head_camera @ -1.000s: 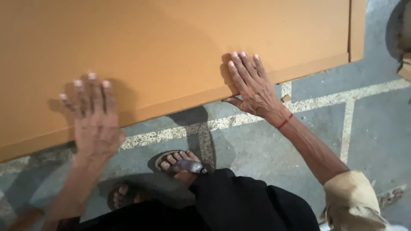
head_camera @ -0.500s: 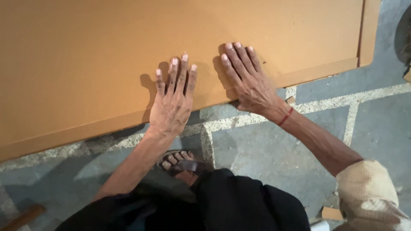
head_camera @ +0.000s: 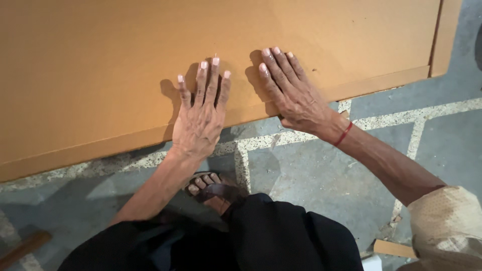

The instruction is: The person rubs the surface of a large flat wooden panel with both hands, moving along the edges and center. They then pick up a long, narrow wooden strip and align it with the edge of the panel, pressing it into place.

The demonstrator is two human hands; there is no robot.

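A large sheet of brown cardboard [head_camera: 125, 65] is lying flat on the floor [head_camera: 311, 170], covering the upper part of the view; its near edge is running from the lower left up toward the right, and its near right corner is sitting beside a narrower cardboard strip [head_camera: 446, 35] at the top right edge.

The left hand [head_camera: 201, 118] is lying palm down across the near edge of the cardboard, fingers extended and slightly spread, gripping nothing; the heel of the hand is overhanging the floor. The right hand [head_camera: 293, 95] is pressing flat on the same near edge just to the right, fingers extended and held close together, also gripping nothing; a red thread band [head_camera: 344, 134] is circling its wrist. The 2 hands are lying near each other but apart.

The floor is showing grey slabs with speckled joint lines; a sandalled foot [head_camera: 211, 189] is resting on it below the left hand, near the cardboard's near edge.
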